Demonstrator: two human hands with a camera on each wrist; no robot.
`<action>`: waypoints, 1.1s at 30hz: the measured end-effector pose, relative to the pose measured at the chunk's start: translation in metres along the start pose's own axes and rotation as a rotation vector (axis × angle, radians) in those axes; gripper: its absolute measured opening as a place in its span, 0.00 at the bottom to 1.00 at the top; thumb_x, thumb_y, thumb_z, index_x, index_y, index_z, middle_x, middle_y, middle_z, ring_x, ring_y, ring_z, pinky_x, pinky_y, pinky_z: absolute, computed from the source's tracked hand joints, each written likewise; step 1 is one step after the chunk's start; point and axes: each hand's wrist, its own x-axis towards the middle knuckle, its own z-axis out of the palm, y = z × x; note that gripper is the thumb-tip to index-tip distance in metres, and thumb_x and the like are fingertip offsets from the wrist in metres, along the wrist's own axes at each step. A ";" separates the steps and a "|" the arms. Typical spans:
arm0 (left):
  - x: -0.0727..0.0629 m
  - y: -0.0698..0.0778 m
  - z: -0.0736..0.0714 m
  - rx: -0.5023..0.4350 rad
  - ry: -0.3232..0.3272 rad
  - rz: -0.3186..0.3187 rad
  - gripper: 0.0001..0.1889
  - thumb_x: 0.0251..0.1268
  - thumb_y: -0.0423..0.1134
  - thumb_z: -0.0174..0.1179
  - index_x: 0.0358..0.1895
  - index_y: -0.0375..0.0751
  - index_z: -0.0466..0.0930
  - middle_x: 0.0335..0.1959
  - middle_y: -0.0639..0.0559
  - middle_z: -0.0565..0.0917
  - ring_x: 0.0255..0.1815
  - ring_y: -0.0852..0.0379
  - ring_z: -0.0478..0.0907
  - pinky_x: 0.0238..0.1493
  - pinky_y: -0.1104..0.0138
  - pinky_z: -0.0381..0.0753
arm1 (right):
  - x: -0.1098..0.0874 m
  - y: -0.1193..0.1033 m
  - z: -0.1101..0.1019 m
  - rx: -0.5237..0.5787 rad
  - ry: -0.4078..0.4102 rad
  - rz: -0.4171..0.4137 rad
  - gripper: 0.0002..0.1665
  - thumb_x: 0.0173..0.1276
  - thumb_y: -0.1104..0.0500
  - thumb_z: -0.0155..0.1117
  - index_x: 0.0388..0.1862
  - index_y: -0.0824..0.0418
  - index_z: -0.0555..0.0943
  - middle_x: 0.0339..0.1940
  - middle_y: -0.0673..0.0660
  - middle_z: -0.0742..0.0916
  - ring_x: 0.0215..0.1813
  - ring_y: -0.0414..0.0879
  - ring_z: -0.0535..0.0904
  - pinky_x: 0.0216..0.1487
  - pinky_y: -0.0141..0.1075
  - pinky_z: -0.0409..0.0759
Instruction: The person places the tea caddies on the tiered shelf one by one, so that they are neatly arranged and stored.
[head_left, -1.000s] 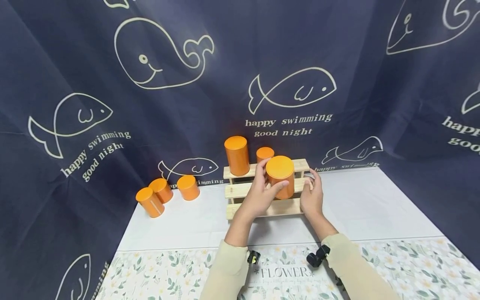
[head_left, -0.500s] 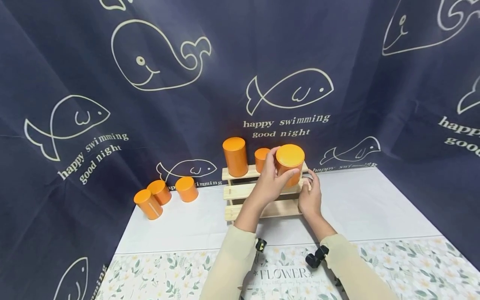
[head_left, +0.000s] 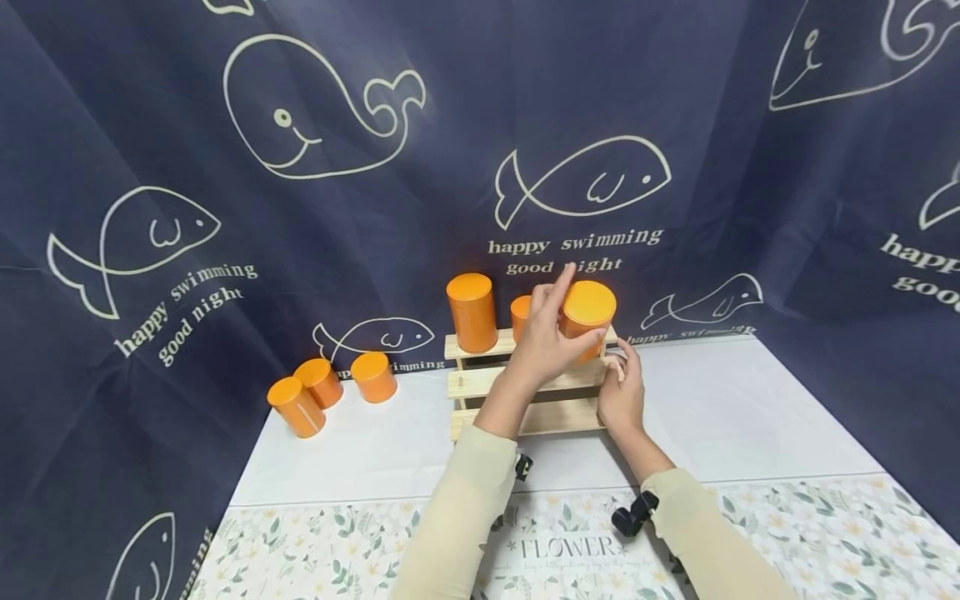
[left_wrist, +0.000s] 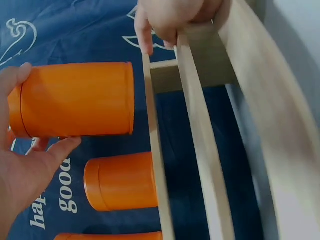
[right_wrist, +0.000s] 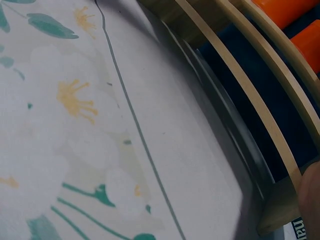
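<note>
My left hand (head_left: 542,337) holds a tall orange canister (head_left: 588,308) at the right end of the wooden tiered rack (head_left: 480,383). In the left wrist view, thumb and fingers lie around the lid end of this canister (left_wrist: 80,100), and a narrow gap shows between its base and the top shelf. My right hand (head_left: 622,396) grips the rack's right end, its fingers over the shelf ends. On the top shelf stand another tall orange canister (head_left: 472,312) at the left and a short one (head_left: 521,317), partly hidden behind my left hand.
Farther left on the white table (head_left: 360,467) are a slim orange canister (head_left: 297,407) and two short ones, one behind it (head_left: 320,382) and one apart (head_left: 374,377). A dark fish-print curtain (head_left: 420,225) hangs behind the rack. A floral mat (head_left: 330,550) covers the front.
My left hand has carried the tall canister rightward and back, from before the rack to above the top shelf's right end. Its index finger now points up. My right hand stays on the rack.
</note>
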 end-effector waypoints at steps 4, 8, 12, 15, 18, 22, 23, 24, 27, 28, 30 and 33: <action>0.009 0.002 -0.001 0.091 0.008 -0.003 0.42 0.64 0.50 0.75 0.81 0.58 0.68 0.66 0.45 0.70 0.55 0.53 0.76 0.55 0.68 0.84 | -0.001 -0.001 0.001 0.017 0.000 0.004 0.30 0.86 0.64 0.42 0.84 0.56 0.60 0.75 0.71 0.77 0.79 0.63 0.71 0.79 0.57 0.69; 0.019 0.006 -0.002 0.270 0.028 0.018 0.37 0.67 0.56 0.71 0.78 0.58 0.72 0.66 0.47 0.77 0.56 0.53 0.81 0.57 0.63 0.84 | -0.001 -0.001 0.000 0.021 -0.001 0.016 0.30 0.87 0.63 0.42 0.84 0.56 0.60 0.74 0.70 0.77 0.80 0.63 0.70 0.79 0.57 0.68; 0.026 0.008 -0.003 0.569 0.077 0.077 0.34 0.68 0.62 0.67 0.75 0.59 0.76 0.63 0.50 0.85 0.58 0.52 0.84 0.54 0.59 0.81 | -0.002 -0.001 0.000 0.017 -0.011 0.024 0.30 0.86 0.63 0.42 0.84 0.56 0.60 0.76 0.71 0.76 0.81 0.63 0.69 0.80 0.58 0.67; 0.030 0.008 -0.004 0.696 0.109 0.109 0.33 0.68 0.63 0.66 0.73 0.58 0.79 0.62 0.49 0.87 0.57 0.50 0.86 0.53 0.59 0.82 | -0.003 0.000 0.000 0.023 -0.019 0.023 0.31 0.86 0.63 0.41 0.84 0.56 0.59 0.76 0.71 0.75 0.82 0.63 0.67 0.82 0.59 0.65; 0.035 0.008 -0.005 0.684 0.107 0.091 0.32 0.68 0.62 0.67 0.72 0.55 0.80 0.60 0.49 0.89 0.55 0.49 0.88 0.56 0.59 0.85 | -0.002 0.000 -0.001 0.028 -0.013 0.020 0.31 0.86 0.64 0.41 0.84 0.56 0.59 0.75 0.71 0.76 0.81 0.63 0.69 0.82 0.58 0.66; 0.039 0.007 -0.007 0.612 0.070 0.002 0.32 0.68 0.61 0.68 0.72 0.54 0.80 0.61 0.51 0.89 0.59 0.50 0.87 0.61 0.58 0.86 | -0.002 -0.001 0.000 0.026 -0.013 0.021 0.31 0.86 0.64 0.40 0.85 0.56 0.59 0.73 0.70 0.78 0.77 0.64 0.73 0.79 0.57 0.69; 0.039 0.007 -0.007 0.601 0.062 -0.019 0.32 0.68 0.61 0.68 0.72 0.54 0.80 0.62 0.52 0.89 0.60 0.51 0.87 0.62 0.58 0.86 | -0.002 -0.002 0.000 0.030 -0.015 0.020 0.31 0.86 0.64 0.40 0.85 0.56 0.59 0.73 0.70 0.78 0.76 0.64 0.73 0.79 0.57 0.69; 0.040 0.006 -0.007 0.600 0.055 -0.033 0.32 0.69 0.61 0.68 0.73 0.54 0.79 0.63 0.52 0.88 0.61 0.51 0.87 0.63 0.58 0.85 | -0.003 -0.002 0.001 0.032 -0.019 0.021 0.31 0.86 0.64 0.40 0.85 0.56 0.58 0.73 0.70 0.78 0.76 0.64 0.74 0.78 0.57 0.70; 0.041 0.005 -0.005 0.618 0.049 -0.046 0.32 0.69 0.61 0.67 0.73 0.55 0.79 0.65 0.53 0.88 0.62 0.51 0.86 0.64 0.58 0.83 | -0.003 -0.003 0.001 0.039 -0.022 0.028 0.31 0.86 0.64 0.41 0.85 0.55 0.59 0.72 0.69 0.79 0.75 0.63 0.75 0.78 0.56 0.71; 0.041 0.004 -0.005 0.634 0.049 -0.042 0.32 0.69 0.61 0.67 0.73 0.55 0.79 0.64 0.53 0.88 0.61 0.52 0.86 0.64 0.58 0.83 | -0.003 -0.003 0.000 0.037 -0.022 0.031 0.31 0.86 0.64 0.41 0.85 0.55 0.59 0.72 0.68 0.79 0.75 0.63 0.75 0.78 0.55 0.71; 0.042 0.003 -0.003 0.668 0.051 -0.035 0.32 0.69 0.62 0.67 0.73 0.55 0.79 0.63 0.53 0.88 0.60 0.51 0.87 0.63 0.58 0.83 | -0.003 -0.003 0.000 0.037 -0.023 0.038 0.31 0.86 0.64 0.41 0.85 0.56 0.58 0.72 0.68 0.79 0.75 0.62 0.75 0.78 0.55 0.71; 0.043 0.001 -0.001 0.694 0.051 -0.036 0.32 0.70 0.62 0.66 0.72 0.55 0.80 0.61 0.51 0.89 0.58 0.50 0.87 0.63 0.57 0.83 | -0.004 -0.004 -0.002 0.032 -0.021 0.048 0.31 0.86 0.63 0.41 0.85 0.56 0.58 0.73 0.67 0.79 0.76 0.62 0.75 0.78 0.55 0.71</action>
